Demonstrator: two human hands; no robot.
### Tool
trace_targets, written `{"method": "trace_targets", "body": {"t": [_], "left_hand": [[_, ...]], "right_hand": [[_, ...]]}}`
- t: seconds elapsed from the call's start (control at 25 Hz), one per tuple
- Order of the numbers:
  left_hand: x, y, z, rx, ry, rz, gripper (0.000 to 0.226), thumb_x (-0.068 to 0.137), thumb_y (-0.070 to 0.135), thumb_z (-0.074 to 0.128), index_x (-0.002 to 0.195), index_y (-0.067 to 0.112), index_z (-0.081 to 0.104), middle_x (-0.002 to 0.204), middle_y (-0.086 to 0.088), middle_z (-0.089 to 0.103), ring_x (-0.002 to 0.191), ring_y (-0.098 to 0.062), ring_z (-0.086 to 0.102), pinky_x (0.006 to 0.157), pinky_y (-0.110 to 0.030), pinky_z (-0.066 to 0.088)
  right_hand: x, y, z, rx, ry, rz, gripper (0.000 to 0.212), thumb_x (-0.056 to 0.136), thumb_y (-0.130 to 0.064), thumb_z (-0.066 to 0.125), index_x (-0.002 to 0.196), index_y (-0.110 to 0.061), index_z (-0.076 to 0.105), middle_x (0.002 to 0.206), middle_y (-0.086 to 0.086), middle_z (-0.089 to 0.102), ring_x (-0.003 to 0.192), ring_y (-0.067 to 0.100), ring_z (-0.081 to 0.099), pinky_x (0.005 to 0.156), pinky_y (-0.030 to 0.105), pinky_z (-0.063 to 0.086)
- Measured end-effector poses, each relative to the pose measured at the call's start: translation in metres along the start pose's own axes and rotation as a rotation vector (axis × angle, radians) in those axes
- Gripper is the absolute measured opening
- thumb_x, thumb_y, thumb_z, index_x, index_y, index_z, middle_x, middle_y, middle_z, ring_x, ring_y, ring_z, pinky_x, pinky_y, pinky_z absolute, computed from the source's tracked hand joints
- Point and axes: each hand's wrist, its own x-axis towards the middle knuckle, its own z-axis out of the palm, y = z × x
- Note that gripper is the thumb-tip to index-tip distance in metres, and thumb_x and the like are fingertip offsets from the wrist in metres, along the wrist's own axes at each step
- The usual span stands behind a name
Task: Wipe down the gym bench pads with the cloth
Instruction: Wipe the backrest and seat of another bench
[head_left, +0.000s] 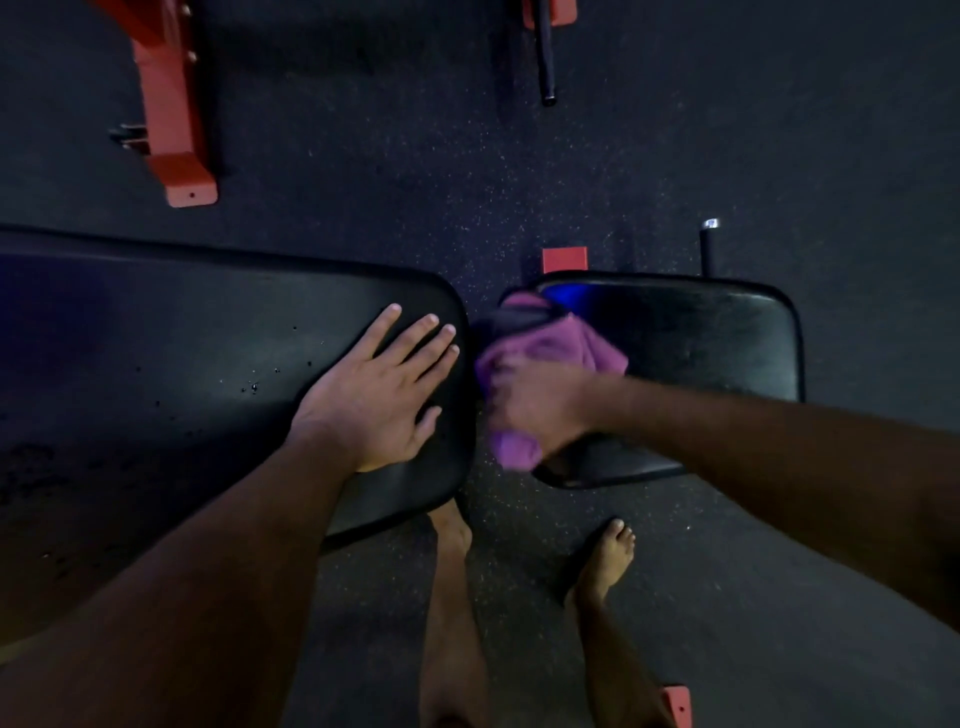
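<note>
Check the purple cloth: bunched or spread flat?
Bunched. The purple cloth is wadded in the right hand at the small pad's edge.

Both forearms bare to the frame edge, no sleeves, watch, bands or gloves visible. Left hand (382, 400) sharp: short plain nails, no rings; right hand (540, 408) motion-blurred, so finger detail unreadable. Lower legs bare, both feet bare, no shoes or socks; left foot (453, 527) partly under the pad edge, right foot (610, 558) with toes showing.
</note>
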Motion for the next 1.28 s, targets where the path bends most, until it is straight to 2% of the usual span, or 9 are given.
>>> {"method": "trace_targets", "body": {"t": [0.2,0.36,0.48,0.56,0.76,0.92,1.04,1.16,1.28], "left_hand": [[0.000,-0.001,-0.001,0.016,0.012,-0.002,0.073,0.104,0.054,0.019,0.165,0.014,0.017,0.174,-0.008,0.012,0.161,-0.027,0.006,0.127,-0.058,-0.002],[-0.001,0.000,-0.002,0.012,-0.005,-0.004,0.075,0.102,0.053,0.013,0.166,0.015,0.017,0.174,-0.007,0.011,0.161,-0.026,0.006,0.127,-0.057,-0.003],[0.000,-0.001,-0.004,0.019,-0.004,-0.007,0.076,0.100,0.053,0.008,0.166,0.016,0.015,0.174,-0.005,0.008,0.161,-0.025,0.002,0.127,-0.057,-0.005],[0.001,-0.001,-0.003,0.021,-0.009,-0.002,0.077,0.100,0.053,0.009,0.165,0.015,0.019,0.174,-0.006,0.013,0.161,-0.025,0.006,0.128,-0.057,-0.004],[-0.001,-0.002,-0.004,0.038,0.016,-0.013,0.074,0.101,0.053,0.017,0.164,0.015,0.026,0.172,-0.007,0.019,0.160,-0.027,0.014,0.128,-0.057,-0.001],[0.000,-0.001,-0.006,0.013,0.006,0.010,0.074,0.102,0.055,0.016,0.164,0.015,0.027,0.172,-0.006,0.020,0.160,-0.026,0.012,0.128,-0.058,0.000],[0.000,-0.001,-0.007,0.029,0.006,0.014,0.073,0.104,0.056,0.015,0.165,0.016,0.023,0.174,-0.005,0.015,0.161,-0.026,0.008,0.128,-0.058,-0.001],[-0.001,0.000,-0.006,0.024,0.001,0.013,0.073,0.105,0.058,0.016,0.165,0.017,0.021,0.174,-0.005,0.013,0.161,-0.026,0.006,0.127,-0.058,-0.002],[-0.001,0.000,-0.005,0.030,0.018,0.027,0.074,0.105,0.059,0.015,0.165,0.017,0.019,0.174,-0.005,0.012,0.161,-0.026,0.005,0.127,-0.058,-0.004]], "right_hand": [[0.007,0.070,-0.039,0.058,0.113,0.341,0.051,0.080,-0.067,0.061,0.118,-0.034,0.064,0.114,-0.007,0.070,0.112,0.024,0.059,0.107,0.049,0.035],[0.000,0.007,-0.016,0.103,0.126,0.274,0.041,0.081,-0.066,0.059,0.102,-0.033,0.067,0.101,-0.007,0.070,0.107,0.022,0.055,0.106,0.048,0.033],[-0.011,-0.059,0.003,0.287,-0.023,0.155,0.031,0.085,-0.060,0.064,0.101,-0.033,0.068,0.103,-0.009,0.070,0.112,0.019,0.054,0.114,0.046,0.026],[-0.009,-0.085,0.008,0.450,0.042,0.203,0.029,0.086,-0.056,0.066,0.105,-0.034,0.066,0.107,-0.011,0.069,0.113,0.017,0.054,0.116,0.044,0.025],[-0.035,-0.143,0.007,1.299,0.913,0.809,0.028,0.085,-0.050,0.066,0.108,-0.036,0.071,0.106,-0.015,0.073,0.102,0.005,0.065,0.093,0.034,0.053],[-0.042,-0.206,-0.001,1.758,1.185,1.259,0.013,0.098,-0.025,0.063,0.102,-0.036,0.070,0.099,-0.018,0.072,0.098,-0.005,0.066,0.093,0.028,0.053],[-0.022,-0.229,0.017,2.068,1.516,1.794,0.014,0.104,-0.020,0.057,0.098,-0.027,0.068,0.091,-0.010,0.070,0.095,-0.007,0.066,0.099,0.037,0.051],[0.007,-0.228,0.048,2.214,2.030,2.056,0.016,0.105,-0.026,0.054,0.107,-0.016,0.066,0.107,0.003,0.071,0.118,0.028,0.067,0.109,0.047,0.050],[0.020,-0.201,0.036,2.067,2.506,2.100,0.029,0.106,-0.035,0.051,0.119,-0.013,0.063,0.116,0.002,0.072,0.106,0.018,0.071,0.102,0.042,0.054]]}}
